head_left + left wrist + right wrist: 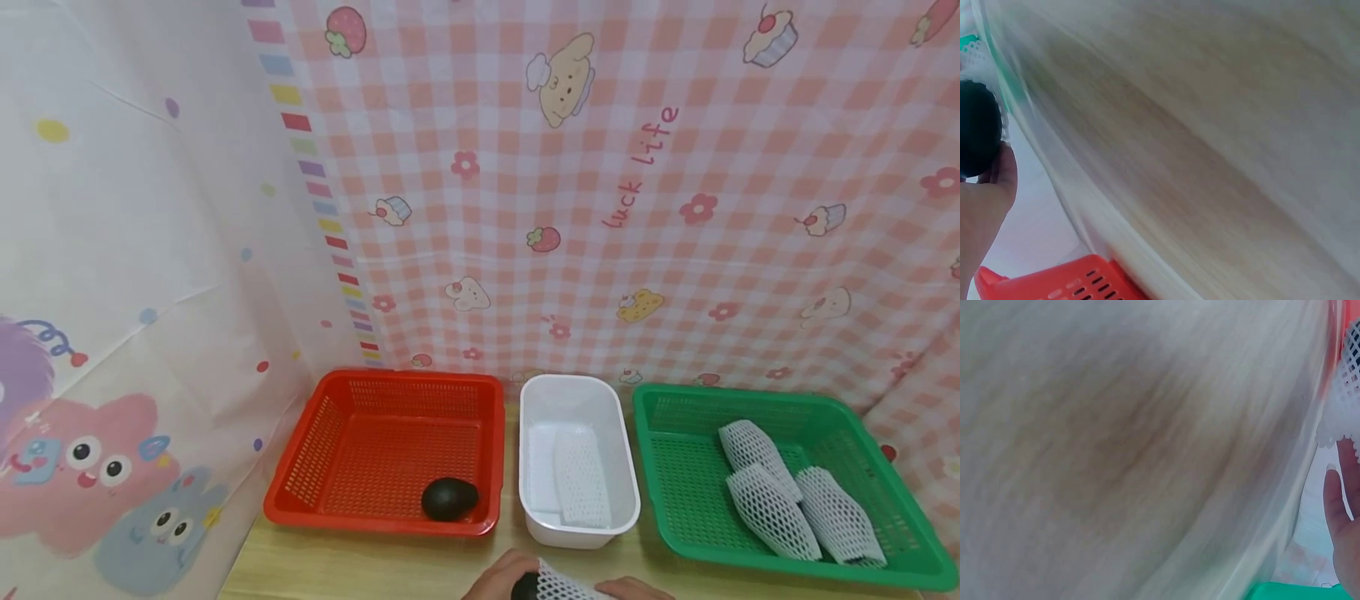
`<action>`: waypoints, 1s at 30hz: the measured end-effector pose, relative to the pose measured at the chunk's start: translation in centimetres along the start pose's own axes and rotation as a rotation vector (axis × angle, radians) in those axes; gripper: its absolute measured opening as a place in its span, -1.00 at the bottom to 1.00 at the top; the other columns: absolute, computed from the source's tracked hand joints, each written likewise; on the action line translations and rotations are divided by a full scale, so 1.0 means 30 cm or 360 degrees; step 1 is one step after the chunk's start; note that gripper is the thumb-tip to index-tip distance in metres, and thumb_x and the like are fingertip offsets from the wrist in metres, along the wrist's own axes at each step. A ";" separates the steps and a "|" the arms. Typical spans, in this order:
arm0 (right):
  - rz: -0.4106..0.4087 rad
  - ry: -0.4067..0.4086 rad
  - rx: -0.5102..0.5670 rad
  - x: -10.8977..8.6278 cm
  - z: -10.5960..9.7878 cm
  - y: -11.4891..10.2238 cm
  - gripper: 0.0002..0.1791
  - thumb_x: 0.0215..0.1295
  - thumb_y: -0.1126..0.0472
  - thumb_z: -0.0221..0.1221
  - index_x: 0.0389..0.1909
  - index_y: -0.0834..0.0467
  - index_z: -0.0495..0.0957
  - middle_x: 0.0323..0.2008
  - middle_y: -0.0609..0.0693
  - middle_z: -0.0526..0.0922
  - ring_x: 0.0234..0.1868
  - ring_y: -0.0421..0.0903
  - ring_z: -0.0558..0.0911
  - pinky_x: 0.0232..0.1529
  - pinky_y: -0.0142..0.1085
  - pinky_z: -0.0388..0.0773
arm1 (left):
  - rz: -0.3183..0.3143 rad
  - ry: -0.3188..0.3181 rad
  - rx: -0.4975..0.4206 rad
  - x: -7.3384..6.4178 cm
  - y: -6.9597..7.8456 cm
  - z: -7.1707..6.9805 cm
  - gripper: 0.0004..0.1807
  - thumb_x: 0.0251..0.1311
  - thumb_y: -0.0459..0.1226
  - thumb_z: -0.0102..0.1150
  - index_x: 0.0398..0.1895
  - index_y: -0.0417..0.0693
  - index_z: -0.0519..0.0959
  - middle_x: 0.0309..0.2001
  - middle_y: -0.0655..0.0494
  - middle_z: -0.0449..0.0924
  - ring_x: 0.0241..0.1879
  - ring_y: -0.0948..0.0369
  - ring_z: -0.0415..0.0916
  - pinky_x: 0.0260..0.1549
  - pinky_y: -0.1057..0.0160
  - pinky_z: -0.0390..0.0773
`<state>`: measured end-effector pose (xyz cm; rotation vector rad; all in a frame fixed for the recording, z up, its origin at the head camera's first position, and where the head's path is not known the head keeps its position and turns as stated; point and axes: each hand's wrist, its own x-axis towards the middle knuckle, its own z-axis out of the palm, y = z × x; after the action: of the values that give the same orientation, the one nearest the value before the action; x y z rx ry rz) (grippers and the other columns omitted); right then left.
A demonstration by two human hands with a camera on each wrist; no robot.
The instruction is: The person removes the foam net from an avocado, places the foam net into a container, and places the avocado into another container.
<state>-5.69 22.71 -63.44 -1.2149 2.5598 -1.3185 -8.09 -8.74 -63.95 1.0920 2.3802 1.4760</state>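
At the bottom edge of the head view, my left hand (504, 575) grips a dark avocado (525, 587) by its bare end. A white foam net sleeve (558, 586) covers the avocado's other end. The left wrist view shows the fingers of that hand curled under the dark avocado (979, 128). My right hand (633, 588) is at the far end of the sleeve. In the right wrist view, its straight fingers (1350, 472) touch the scalloped edge of the net, the thumb standing apart. Much of both hands is cut off by the frame.
A red basket (390, 527) on the left holds one bare avocado (448, 499). The white bin (579, 533) in the middle contains a flat foam net (582, 479). On the right, a green basket (675, 500) holds several net-wrapped pieces (772, 510). A checked curtain (510, 200) hangs behind.
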 end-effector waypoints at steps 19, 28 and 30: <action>-0.0242 0.0168 -0.0088 -0.060 -0.006 0.084 -0.31 0.14 0.41 0.43 0.32 -0.02 0.55 0.00 -0.08 0.73 -0.04 -0.28 0.67 -0.13 -0.55 0.53 | -0.0180 -0.0010 -0.0048 -0.044 -0.113 0.002 -0.42 0.19 -0.05 0.52 0.25 0.10 0.55 0.17 0.19 0.55 0.10 0.32 0.49 0.14 0.29 0.52; -0.0080 -0.0011 -0.0024 -0.132 0.002 0.231 -0.44 0.32 0.34 0.35 0.31 -0.06 0.57 0.06 -0.13 0.71 0.03 -0.28 0.65 -0.16 -0.42 0.59 | -0.0109 0.0055 -0.0039 -0.046 0.042 -0.075 -0.42 0.24 -0.06 0.46 0.25 -0.09 0.56 0.18 0.09 0.57 0.13 0.26 0.49 0.14 0.26 0.52; -0.0001 -0.0057 -0.0027 -0.139 -0.002 0.247 -0.53 0.36 0.31 0.33 0.26 -0.04 0.61 0.05 -0.18 0.71 0.02 -0.31 0.64 -0.16 -0.41 0.59 | -0.0052 0.0097 0.0038 -0.049 0.065 -0.085 -0.44 0.26 -0.07 0.44 0.24 -0.12 0.56 0.16 0.07 0.59 0.13 0.25 0.51 0.13 0.25 0.54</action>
<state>-7.47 27.99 -69.89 -1.2305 2.5515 -1.2663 -7.21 -11.02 -61.40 1.0229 2.4504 1.4945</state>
